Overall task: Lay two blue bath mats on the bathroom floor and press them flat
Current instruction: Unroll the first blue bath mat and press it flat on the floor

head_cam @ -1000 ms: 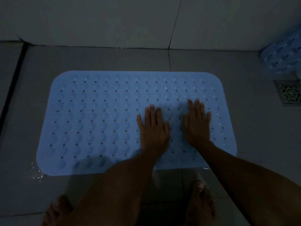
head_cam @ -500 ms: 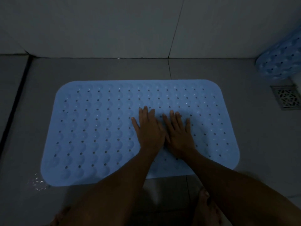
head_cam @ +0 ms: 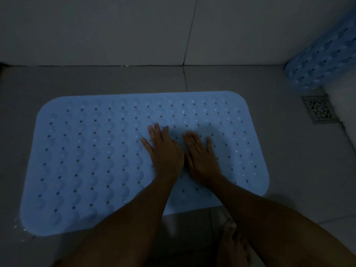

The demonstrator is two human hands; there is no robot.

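A light blue bath mat [head_cam: 92,160] with rows of small holes lies spread on the grey tiled floor. My left hand [head_cam: 164,149] rests palm down on its middle, fingers apart. My right hand [head_cam: 202,157] lies flat right beside it, the two touching at the thumbs. Neither hand holds anything. A second blue mat [head_cam: 321,64] leans against something at the far right, partly cut off by the frame edge.
A metal floor drain [head_cam: 318,109] sits in the floor right of the mat. The tiled wall [head_cam: 134,29] runs along the far side. My bare foot [head_cam: 235,245] stands on wet tile below the mat's near edge. The room is dim.
Both hands slid leftward over the mat and came together, from apart on its right half to side by side at its middle. The view shifted a little.
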